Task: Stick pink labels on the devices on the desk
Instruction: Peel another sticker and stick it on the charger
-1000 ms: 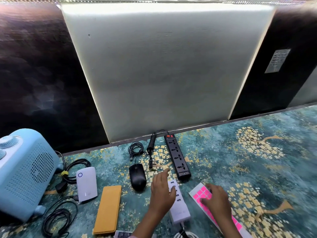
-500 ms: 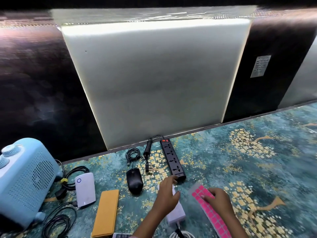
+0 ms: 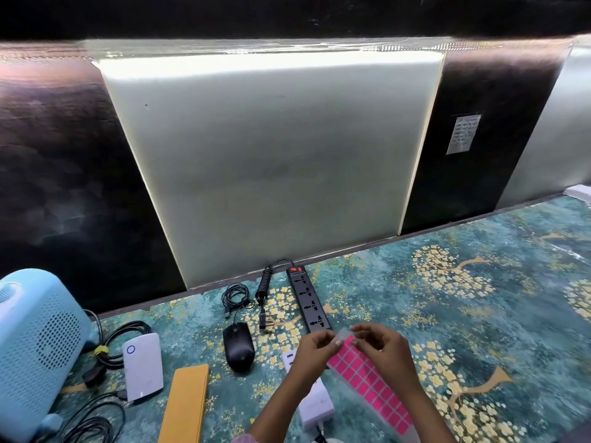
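Note:
A strip of pink labels (image 3: 367, 378) is lifted above the desk at the lower middle. My right hand (image 3: 385, 350) holds it near its top end. My left hand (image 3: 315, 351) pinches the strip's top corner with thumb and fingertips. Under my left wrist lies a white USB power strip (image 3: 315, 402), partly hidden. A black power strip (image 3: 308, 298) lies just beyond my hands. A black mouse (image 3: 238, 346) sits to the left of them. Further left are a white router-like box (image 3: 143, 366), a flat yellow case (image 3: 185, 404) and a light-blue heater (image 3: 35, 346).
The desk has a teal cover with yellow flowers (image 3: 479, 314), open on the right side. Coiled black cables (image 3: 236, 295) lie near the back wall panel (image 3: 271, 155) and more cables (image 3: 121, 340) beside the heater.
My left hand left the white USB strip and rose to the label strip. My right hand lifted the strip off the desk. The camera tilted up a little.

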`<state>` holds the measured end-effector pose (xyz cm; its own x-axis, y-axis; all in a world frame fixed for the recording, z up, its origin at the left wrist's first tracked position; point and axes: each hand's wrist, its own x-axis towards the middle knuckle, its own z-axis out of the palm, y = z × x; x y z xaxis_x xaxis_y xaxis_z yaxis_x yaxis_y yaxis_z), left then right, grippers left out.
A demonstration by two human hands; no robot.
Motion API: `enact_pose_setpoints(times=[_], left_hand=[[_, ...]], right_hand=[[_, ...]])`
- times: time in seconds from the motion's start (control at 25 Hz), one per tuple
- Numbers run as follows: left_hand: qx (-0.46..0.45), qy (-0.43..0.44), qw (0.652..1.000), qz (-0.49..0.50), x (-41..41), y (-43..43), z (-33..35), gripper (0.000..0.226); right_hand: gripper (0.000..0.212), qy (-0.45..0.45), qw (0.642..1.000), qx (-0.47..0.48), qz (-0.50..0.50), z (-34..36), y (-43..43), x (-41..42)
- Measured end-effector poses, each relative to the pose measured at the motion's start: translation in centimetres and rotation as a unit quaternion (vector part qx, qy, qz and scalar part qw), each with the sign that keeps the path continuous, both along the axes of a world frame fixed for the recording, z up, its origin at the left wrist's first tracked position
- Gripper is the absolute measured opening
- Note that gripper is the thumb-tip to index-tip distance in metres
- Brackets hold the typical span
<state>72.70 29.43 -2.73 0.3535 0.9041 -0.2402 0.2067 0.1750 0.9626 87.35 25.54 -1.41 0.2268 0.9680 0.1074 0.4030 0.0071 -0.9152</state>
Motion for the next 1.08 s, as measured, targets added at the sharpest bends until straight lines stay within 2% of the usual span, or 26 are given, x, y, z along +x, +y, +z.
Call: enact_pose_setpoints(times=[0.2,0.4,0.72,0.88,1.08], left_hand=[[-0.02,-0.028,0.999,0.004,-0.3,0.7,0.3,0.025],[-0.064,-0.034,0.997,0.025,-0.5,1.3,0.5,0.032],[-0.092,-0.037,0.995,0.03,-0.5,1.4,0.9,0.033],[-0.113,-0.046,0.992,0.041,-0.3,1.5,0.9,0.027],[-0.137,-0.045,0.988,0.048,0.0,1.7,0.9,0.024]], right_hand=[[0.031,-0.02,0.998,0.041,0.03,-0.2,0.3,-0.5],[0.019,-0.113,0.988,0.064,0.082,-0.8,1.0,-0.4],[0.016,-0.104,0.99,0.057,0.078,-0.7,1.4,-0.3],[0.024,-0.109,0.989,0.054,0.083,-0.6,1.7,-0.3],[0.017,-0.088,0.989,0.077,0.085,-0.4,1.7,0.1]])
